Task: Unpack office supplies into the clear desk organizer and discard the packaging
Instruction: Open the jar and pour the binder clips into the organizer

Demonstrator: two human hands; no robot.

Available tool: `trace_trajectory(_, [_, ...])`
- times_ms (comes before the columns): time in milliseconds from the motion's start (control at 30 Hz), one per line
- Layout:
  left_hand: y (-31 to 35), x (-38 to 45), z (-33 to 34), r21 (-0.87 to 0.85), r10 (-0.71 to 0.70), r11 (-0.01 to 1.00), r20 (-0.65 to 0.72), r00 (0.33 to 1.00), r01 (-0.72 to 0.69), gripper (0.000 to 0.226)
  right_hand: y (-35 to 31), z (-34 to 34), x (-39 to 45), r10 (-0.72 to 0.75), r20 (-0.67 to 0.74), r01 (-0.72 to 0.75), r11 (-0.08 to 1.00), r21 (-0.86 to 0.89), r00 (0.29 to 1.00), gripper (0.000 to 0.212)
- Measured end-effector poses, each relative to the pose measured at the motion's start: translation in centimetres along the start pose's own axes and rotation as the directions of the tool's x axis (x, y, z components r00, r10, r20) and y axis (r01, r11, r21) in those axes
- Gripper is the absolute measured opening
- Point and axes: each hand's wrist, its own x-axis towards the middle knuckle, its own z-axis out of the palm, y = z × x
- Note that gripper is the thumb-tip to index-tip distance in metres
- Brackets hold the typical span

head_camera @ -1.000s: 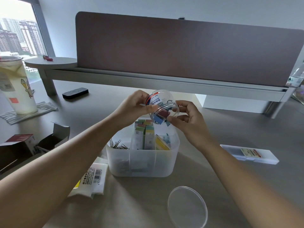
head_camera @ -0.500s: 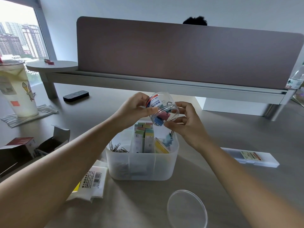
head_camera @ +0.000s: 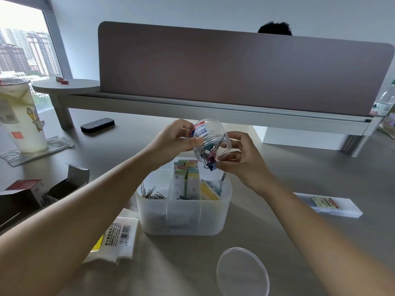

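A clear round jar (head_camera: 208,142) with a blue and red label is tilted mouth-down over the clear desk organizer (head_camera: 183,212). My left hand (head_camera: 173,138) grips its base end; my right hand (head_camera: 241,159) holds its open mouth. Coloured binder clips (head_camera: 210,162) hang at the jar's mouth, one blue clip against my right fingers. The organizer holds paper clips (head_camera: 150,192) at left, small coloured boxes (head_camera: 187,174) in the middle and a yellow pack at right. The jar's clear lid (head_camera: 242,273) lies on the desk in front.
An opened red and black carton (head_camera: 32,195) lies at left, and a white barcoded wrapper (head_camera: 118,238) sits beside the organizer. A drink cup (head_camera: 20,116), a black eraser (head_camera: 97,124), a flat clear case (head_camera: 329,205) and a desk partition (head_camera: 235,69) surround the spot.
The jar has tipped further toward my right hand and the clips have slid down to its mouth. The camera has lifted slightly, showing a person's head behind the partition.
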Motion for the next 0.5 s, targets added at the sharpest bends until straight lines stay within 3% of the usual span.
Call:
trace_trajectory(133, [-0.02, -0.18, -0.17, -0.001, 0.03, 1.0, 0.009, 1.0, -0.03, 0.02, 0.19, -0.23, -0.32, 0.003, 0.011, -0.004, 0.999, 0.036, 1.0, 0.056])
trace_trajectory(300, [0.26, -0.58, -0.49, -0.042, 0.078, 0.996, 0.031, 0.996, -0.077, 0.025, 0.07, -0.46, -0.62, -0.005, -0.017, 0.006, 0.999, 0.045, 1.0, 0.035])
trace_trajectory(500, [0.5, -0.65, -0.12, -0.006, 0.075, 0.997, 0.047, 0.996, -0.075, 0.029, 0.17, -0.46, -0.6, -0.004, -0.082, 0.006, 1.0, 0.03, 0.997, 0.028])
